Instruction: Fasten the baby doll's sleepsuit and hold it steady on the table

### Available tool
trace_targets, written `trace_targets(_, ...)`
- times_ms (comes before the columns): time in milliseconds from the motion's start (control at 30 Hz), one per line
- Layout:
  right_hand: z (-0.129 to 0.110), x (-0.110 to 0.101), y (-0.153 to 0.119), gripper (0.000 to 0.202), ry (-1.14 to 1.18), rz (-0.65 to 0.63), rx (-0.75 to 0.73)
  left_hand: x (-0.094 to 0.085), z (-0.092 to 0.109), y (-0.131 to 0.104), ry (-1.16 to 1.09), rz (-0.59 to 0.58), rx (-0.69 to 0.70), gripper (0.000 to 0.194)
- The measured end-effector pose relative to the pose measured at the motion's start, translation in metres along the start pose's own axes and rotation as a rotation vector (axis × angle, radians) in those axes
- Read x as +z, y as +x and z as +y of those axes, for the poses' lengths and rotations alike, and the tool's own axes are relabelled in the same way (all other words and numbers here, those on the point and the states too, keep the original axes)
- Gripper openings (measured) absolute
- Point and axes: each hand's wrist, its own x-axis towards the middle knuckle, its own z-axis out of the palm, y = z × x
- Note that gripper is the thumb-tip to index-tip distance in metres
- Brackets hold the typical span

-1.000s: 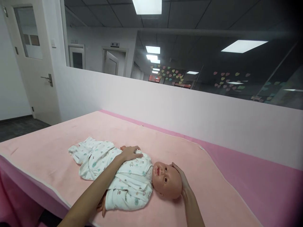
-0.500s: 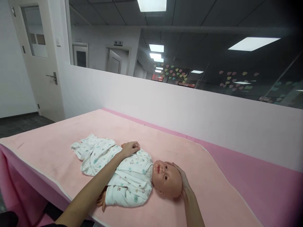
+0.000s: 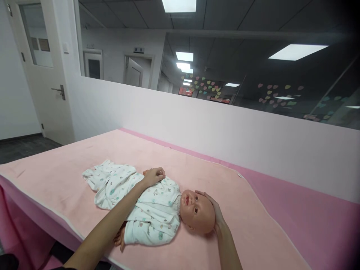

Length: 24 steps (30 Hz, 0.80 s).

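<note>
I've got my left hand (image 3: 153,176) curled lightly on the doll's far shoulder, gripping nothing; my right hand (image 3: 215,213) cups the crown of the doll (image 3: 168,210), fingers spread. Doll lies face-up between both hands on the pink pad (image 3: 247,225), dressed and settled; not lifted yet, I'd judge.

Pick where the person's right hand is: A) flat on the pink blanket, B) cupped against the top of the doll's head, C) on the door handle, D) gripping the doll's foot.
B: the right hand curves around the crown of the doll's head.
</note>
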Motion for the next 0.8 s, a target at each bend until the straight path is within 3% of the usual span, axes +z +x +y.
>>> trace_targets(500, -0.0010, 0.0032, -0.0047, 0.039, 0.040, 0.034, -0.017, -0.0022, 0.0040, -0.0025, -0.007, 0.012, -0.005, 0.012)
trace_targets(800, -0.0022, 0.0034, -0.0095, 0.041, -0.005, -0.046, 0.093, -0.0011, 0.0014, -0.0014, -0.012, 0.011, -0.001, 0.008)
